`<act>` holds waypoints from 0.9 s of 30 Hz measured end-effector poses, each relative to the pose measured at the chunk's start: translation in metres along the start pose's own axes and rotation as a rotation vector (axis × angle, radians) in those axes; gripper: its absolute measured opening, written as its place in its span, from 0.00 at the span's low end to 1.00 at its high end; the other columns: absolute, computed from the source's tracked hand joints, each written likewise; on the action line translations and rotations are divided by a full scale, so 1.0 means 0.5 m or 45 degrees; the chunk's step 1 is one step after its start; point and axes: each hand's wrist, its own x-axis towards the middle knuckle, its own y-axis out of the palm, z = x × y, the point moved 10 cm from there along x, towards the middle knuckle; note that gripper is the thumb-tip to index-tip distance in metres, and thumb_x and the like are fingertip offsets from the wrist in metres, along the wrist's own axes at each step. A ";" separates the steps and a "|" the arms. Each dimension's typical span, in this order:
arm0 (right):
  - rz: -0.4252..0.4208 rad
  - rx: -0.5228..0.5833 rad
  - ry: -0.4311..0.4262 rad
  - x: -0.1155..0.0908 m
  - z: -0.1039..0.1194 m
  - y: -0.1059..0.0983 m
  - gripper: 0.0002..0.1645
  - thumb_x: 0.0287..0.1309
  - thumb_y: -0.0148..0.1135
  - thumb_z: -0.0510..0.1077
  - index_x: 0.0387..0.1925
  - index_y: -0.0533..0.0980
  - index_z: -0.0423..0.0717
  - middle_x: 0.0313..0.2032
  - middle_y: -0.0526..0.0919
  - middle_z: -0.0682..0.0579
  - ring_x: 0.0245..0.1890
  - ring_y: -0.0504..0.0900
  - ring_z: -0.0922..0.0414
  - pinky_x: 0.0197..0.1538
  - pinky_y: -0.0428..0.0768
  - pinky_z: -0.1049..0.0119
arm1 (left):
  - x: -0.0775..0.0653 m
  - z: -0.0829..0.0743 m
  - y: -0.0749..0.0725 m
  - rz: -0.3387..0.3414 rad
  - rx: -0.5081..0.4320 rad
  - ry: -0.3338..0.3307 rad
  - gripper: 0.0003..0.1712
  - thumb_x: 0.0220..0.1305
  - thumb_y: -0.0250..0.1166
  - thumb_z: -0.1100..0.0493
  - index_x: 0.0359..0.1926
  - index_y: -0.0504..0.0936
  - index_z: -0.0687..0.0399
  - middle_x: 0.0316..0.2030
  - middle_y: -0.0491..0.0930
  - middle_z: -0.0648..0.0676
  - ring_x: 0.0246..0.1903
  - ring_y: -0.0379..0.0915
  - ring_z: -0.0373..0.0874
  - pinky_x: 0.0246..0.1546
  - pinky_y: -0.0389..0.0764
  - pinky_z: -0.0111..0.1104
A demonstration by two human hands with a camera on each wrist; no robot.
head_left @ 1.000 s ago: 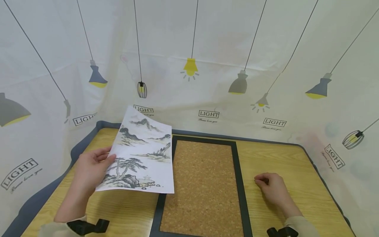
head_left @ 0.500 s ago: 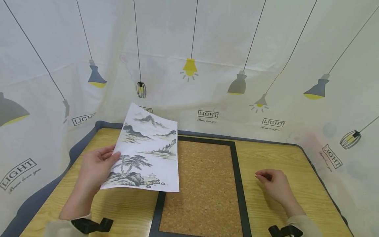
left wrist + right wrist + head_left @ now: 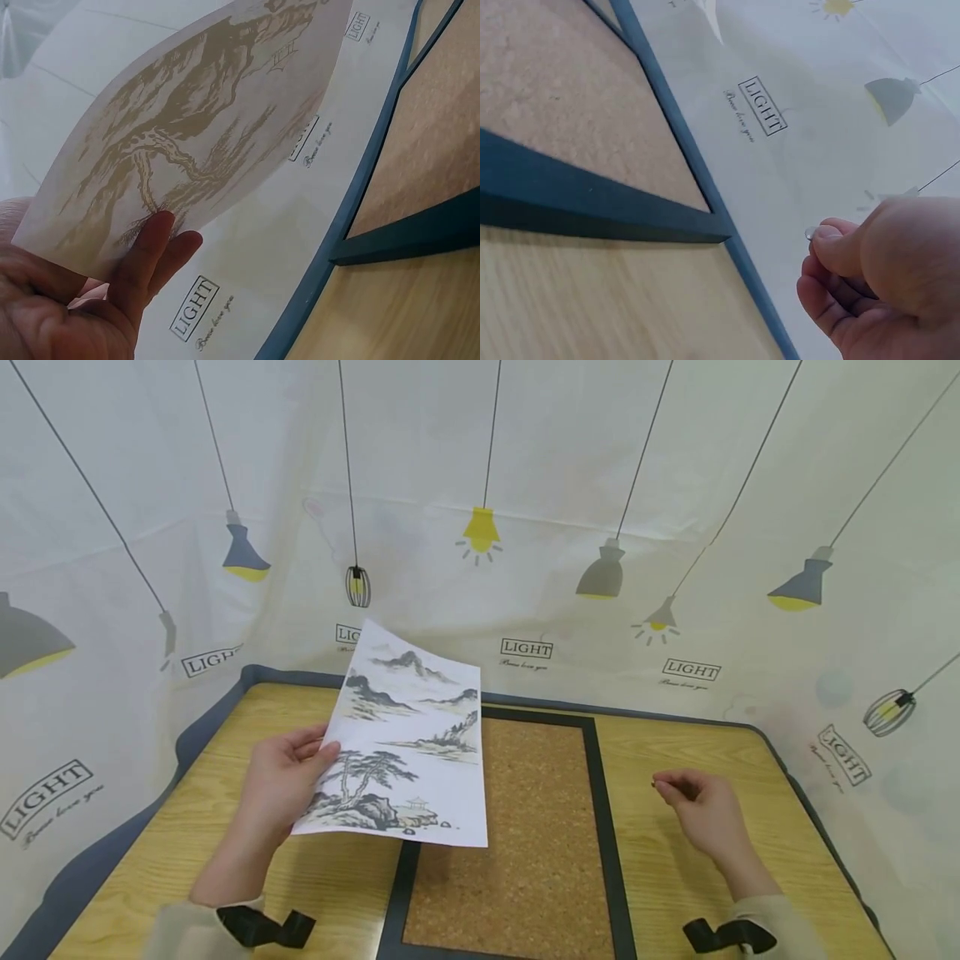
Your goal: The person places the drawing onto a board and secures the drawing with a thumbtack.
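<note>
A sheet of paper (image 3: 450,793) printed with an ink landscape of mountains and pines is held up by my left hand (image 3: 281,785), the thumb on the printed face. Behind it, in the left wrist view, fingers (image 3: 154,240) press the back of the sheet (image 3: 262,135). The sheet hangs over the left side of a black-framed cork board (image 3: 540,860), covering its upper left part. To the right of the board, my right hand (image 3: 705,818) pinches a tiny shiny thumbtack (image 3: 810,234) between thumb and forefinger; most of it is hidden by the fingertips.
The cork board lies on a wood-grain table (image 3: 750,777). A pale curtain (image 3: 555,468) printed with hanging lamps and LIGHT labels encloses the table, its blue border (image 3: 675,714) running along the back edge. Black wrist mounts (image 3: 262,927) sit on both cuffs.
My left hand has carried the paper rightward, so it covers more of the cork board's upper left. My right hand has risen slightly, still pinching the thumbtack.
</note>
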 end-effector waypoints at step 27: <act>-0.158 0.223 0.006 0.043 0.107 -0.064 0.15 0.75 0.65 0.43 0.51 0.86 0.33 0.40 0.89 0.45 0.38 0.85 0.57 0.39 0.82 0.75 | -0.013 0.029 0.160 0.102 -0.220 -0.013 0.25 0.75 0.66 0.67 0.68 0.76 0.73 0.51 0.85 0.71 0.37 0.88 0.47 0.33 0.87 0.31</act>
